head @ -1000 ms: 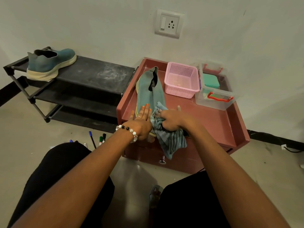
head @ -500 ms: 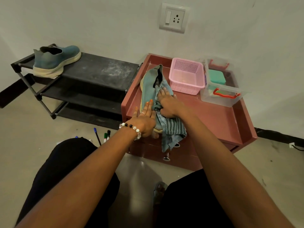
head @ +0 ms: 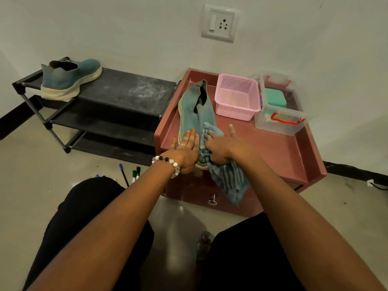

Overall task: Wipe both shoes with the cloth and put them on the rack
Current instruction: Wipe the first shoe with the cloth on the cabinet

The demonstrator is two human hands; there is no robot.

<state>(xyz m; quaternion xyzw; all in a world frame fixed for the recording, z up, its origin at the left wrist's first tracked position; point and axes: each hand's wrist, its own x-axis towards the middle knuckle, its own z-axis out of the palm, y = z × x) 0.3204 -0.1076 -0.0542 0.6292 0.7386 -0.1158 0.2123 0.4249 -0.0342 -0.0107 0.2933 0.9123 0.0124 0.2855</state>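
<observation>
A teal shoe [head: 194, 110] lies on the red cabinet top [head: 273, 148], toe towards me. My left hand [head: 185, 152], with a bead bracelet, lies flat with straight fingers on the shoe's toe end. My right hand [head: 220, 149] grips a striped blue-grey cloth [head: 226, 177] and presses it on the shoe's right side; the cloth's loose end hangs over the cabinet's front edge. The second teal shoe [head: 69, 77], with a cream sole, stands on the top shelf of the black rack [head: 126, 91] at the left.
A pink basket [head: 237, 97] and a clear box with red handles [head: 281, 110] stand at the back right of the cabinet. Pens [head: 131, 174] lie on the floor by my left knee. A wall socket [head: 219, 23] is above the cabinet.
My right hand slid the cloth up the shoe towards its opening, then drew it back down towards the toe. My left hand stayed on the toe end.
</observation>
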